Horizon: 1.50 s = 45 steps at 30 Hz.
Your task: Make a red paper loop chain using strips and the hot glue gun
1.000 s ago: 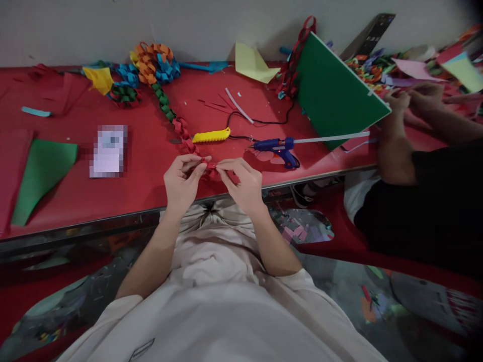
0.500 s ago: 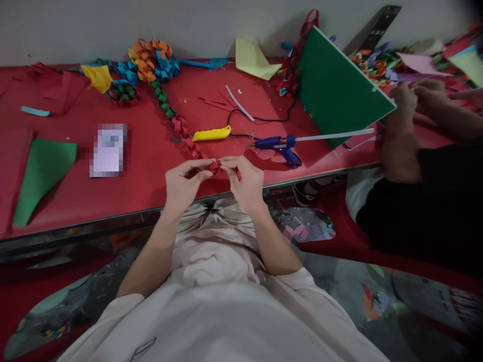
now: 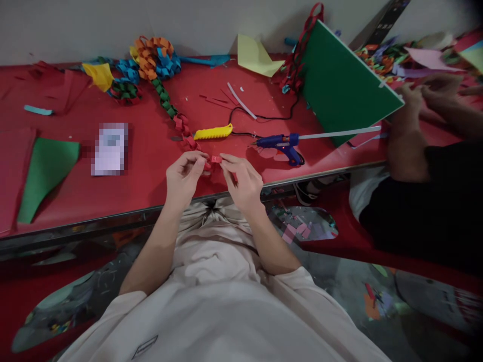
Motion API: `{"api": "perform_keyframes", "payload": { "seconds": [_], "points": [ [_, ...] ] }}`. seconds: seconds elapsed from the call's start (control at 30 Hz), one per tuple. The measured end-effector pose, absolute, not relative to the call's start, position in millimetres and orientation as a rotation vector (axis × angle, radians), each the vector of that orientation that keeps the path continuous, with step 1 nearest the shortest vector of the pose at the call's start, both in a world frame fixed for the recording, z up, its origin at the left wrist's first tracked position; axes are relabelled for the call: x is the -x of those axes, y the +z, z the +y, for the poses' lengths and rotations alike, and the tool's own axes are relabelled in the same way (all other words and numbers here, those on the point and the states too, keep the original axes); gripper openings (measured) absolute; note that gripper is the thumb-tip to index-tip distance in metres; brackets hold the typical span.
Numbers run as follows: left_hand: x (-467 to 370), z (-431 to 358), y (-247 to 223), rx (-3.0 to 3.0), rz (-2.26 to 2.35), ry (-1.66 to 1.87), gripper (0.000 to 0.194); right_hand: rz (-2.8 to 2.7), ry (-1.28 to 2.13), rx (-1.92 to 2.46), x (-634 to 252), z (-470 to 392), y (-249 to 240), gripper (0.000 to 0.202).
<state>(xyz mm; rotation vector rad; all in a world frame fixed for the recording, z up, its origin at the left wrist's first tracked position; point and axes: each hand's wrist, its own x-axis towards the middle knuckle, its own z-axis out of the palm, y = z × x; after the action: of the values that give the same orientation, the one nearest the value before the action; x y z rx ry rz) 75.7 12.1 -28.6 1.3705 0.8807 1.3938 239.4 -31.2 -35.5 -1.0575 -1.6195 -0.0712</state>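
A paper chain of orange, blue, green and red links runs from the back of the table down to my hands. My left hand pinches the red end of the chain near the table's front edge. Between the fingertips of my right hand is a small red paper link, close beside my left fingers. Just beyond my hands lies a yellow utility knife. A blue glue gun with a long glue stick rests to the right, its nozzle pointing left.
A green board leans at the right, red chain behind it. A co-worker's hands work beyond it. On the red table lie green paper, a blurred pale rectangle, yellow paper and a black cord.
My fingertips have drawn slightly apart, and the red link shows more clearly between them. The view has shifted a little; the knife and glue gun lie as before.
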Motion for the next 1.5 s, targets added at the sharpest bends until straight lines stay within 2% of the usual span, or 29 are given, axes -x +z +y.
{"api": "perform_keyframes", "payload": {
  "seconds": [0.23,0.47,0.73,0.9,1.1,1.27,1.4,1.5],
  "points": [
    [-73,15,-33,-1.588,0.891,1.462,0.025,-1.648,-0.106,1.043,-238,-32,-37,0.019],
    [-71,18,-33,-1.545,0.846,1.403,0.02,-1.643,-0.065,1.034,-238,-32,-36,0.019],
    [-69,18,-24,-1.393,0.825,1.231,0.031,-1.366,0.162,1.004,-219,-32,-31,0.01],
    [-73,10,-16,-1.285,0.846,1.201,0.034,-1.237,0.143,0.929,-208,-32,-39,0.006],
    [-78,4,-15,-1.288,0.833,1.18,0.035,-1.212,0.205,0.963,-204,-32,-43,0.01],
    [-76,5,-19,-1.395,0.858,1.273,0.036,-1.171,0.144,0.976,-203,-31,-38,0.01],
    [-69,7,-19,-1.549,0.85,1.36,0.055,-1.081,0.194,0.993,-203,-31,-34,0.012],
    [-66,6,-20,-1.535,0.858,1.344,0.046,-1.023,0.264,0.947,-202,-30,-32,0.012]
  ]
}}
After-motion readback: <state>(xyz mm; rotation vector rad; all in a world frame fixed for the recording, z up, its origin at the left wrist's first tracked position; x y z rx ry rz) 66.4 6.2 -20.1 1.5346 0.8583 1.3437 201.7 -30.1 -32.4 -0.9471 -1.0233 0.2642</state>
